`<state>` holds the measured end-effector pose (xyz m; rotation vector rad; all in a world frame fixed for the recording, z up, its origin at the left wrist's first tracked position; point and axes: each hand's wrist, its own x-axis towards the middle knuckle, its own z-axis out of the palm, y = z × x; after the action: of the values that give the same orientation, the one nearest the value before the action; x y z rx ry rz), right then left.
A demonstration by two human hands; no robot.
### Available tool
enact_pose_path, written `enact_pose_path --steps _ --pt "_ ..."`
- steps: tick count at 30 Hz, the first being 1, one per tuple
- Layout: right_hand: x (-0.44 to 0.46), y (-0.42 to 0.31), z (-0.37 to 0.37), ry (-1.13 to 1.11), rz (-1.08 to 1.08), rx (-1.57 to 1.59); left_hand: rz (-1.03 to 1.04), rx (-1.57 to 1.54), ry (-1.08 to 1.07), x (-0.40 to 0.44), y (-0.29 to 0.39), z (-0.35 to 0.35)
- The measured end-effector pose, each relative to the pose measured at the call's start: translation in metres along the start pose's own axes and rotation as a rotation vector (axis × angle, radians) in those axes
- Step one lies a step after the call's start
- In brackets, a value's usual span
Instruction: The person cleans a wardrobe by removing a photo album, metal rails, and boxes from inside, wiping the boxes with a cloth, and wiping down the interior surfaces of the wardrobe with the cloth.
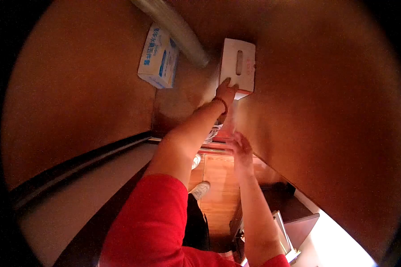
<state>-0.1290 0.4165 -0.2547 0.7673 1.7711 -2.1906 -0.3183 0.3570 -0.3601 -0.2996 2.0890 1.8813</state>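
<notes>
Inside a wooden compartment, my left hand [227, 90] reaches to the near end of a white box [231, 62] with a long slot in its top. Its fingertips rest on the box's near edge, and a bracelet circles the wrist. My right hand [241, 147] hovers lower down, slightly blurred, with its fingers apart and nothing in them. A white and blue box [158, 60] with printed characters stands to the left. Between the boxes a pale tube [178, 29] slants down from the top.
Wooden panels rise on the left [75, 80] and right [325, 102]. Below are a sliding-door track [214, 150], some striped cloth [212, 132], a shoe [200, 190] on the wood floor and a dark cabinet [285, 202] at the lower right.
</notes>
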Motion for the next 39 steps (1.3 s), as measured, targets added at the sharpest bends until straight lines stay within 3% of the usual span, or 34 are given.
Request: enact_pose_path --steps 4,6,7,8,11,13,17,18,20,22,24,26,29,32,33,36,39 --pt "0.042 -0.017 0.013 0.09 0.089 0.16 0.149 0.065 0.083 0.039 0.003 0.008" --pt "0.062 -0.022 0.017 0.131 0.107 0.248 -0.161 -0.462 -0.175 0.046 0.022 0.006" --pt "0.071 -0.024 0.019 0.139 0.133 0.281 -0.138 -0.546 -0.184 0.051 0.023 0.008" --pt "0.082 -0.015 0.015 0.142 0.14 0.284 -0.145 -0.543 -0.184 0.056 0.025 0.009" --pt "0.105 0.006 0.005 0.053 -0.165 -0.059 -0.161 -0.51 -0.264 0.067 0.035 0.01" --pt "0.104 -0.018 0.01 0.103 0.126 0.432 -0.234 -0.435 -0.252 0.073 0.038 0.011" --pt "0.113 -0.008 -0.001 0.123 0.137 0.428 -0.256 -0.235 -0.288 0.088 0.023 0.006" --pt "0.114 -0.006 -0.002 0.138 0.158 0.445 0.167 0.237 -0.277 0.09 0.017 0.0" --pt "0.115 -0.002 -0.004 0.153 0.178 0.463 0.593 0.706 -0.249 0.091 0.008 -0.001" --pt "0.113 0.001 -0.004 0.227 0.188 0.472 -0.298 -0.174 0.016 0.065 0.037 -0.003" --pt "0.115 0.002 -0.006 0.234 0.195 0.452 -0.303 -0.026 0.044 0.059 0.032 -0.01" --pt "0.115 0.002 -0.005 0.241 0.201 0.432 -0.145 0.15 0.188 0.053 0.014 -0.015" --pt "0.111 -0.005 0.0 0.211 0.195 0.483 0.005 0.23 0.134 0.025 0.006 -0.026" --pt "0.119 0.014 -0.004 0.168 0.22 0.403 0.123 0.312 0.159 0.018 -0.013 -0.027" --pt "0.131 0.056 -0.019 0.057 0.029 0.142 0.145 0.329 0.172 0.016 -0.015 -0.027" --pt "0.13 0.072 -0.024 -0.015 -0.131 -0.062 0.036 0.476 0.174 0.004 -0.011 -0.027" --pt "0.113 0.051 -0.031 -0.204 -0.393 -0.469 0.24 0.592 0.233 -0.009 -0.005 -0.028"
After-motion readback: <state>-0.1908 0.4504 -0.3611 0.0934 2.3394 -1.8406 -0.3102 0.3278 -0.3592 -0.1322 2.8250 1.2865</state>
